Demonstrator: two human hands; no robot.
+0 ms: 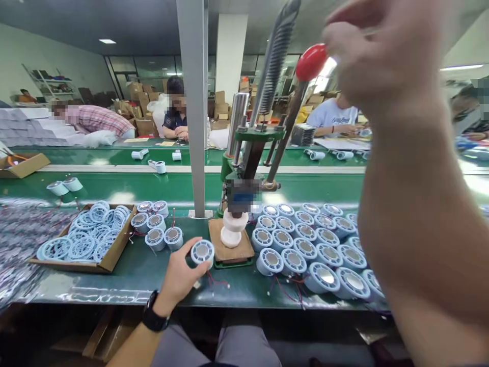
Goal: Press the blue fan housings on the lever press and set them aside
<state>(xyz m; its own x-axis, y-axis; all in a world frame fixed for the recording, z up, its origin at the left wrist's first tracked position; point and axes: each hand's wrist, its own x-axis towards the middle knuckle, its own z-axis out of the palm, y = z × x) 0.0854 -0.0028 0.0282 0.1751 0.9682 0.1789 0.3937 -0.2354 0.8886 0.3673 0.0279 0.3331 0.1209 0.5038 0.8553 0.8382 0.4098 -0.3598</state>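
My left hand (179, 275) holds a round light-blue part (202, 252) with a metal centre and red wires, just left of the hand press's wooden base plate (244, 250). A white round fixture (233, 229) stands on that plate under the press head. My right hand (382, 51) is raised high beside the red knob (311, 61) of the press lever, fingers curled; whether it touches the knob I cannot tell.
Many light-blue round parts (309, 250) lie right of the press. Several more (156, 227) sit to its left beside a cardboard tray (114, 255) of blue rings. A grey post (196, 127) stands behind. Other people work across the green conveyor (114, 186).
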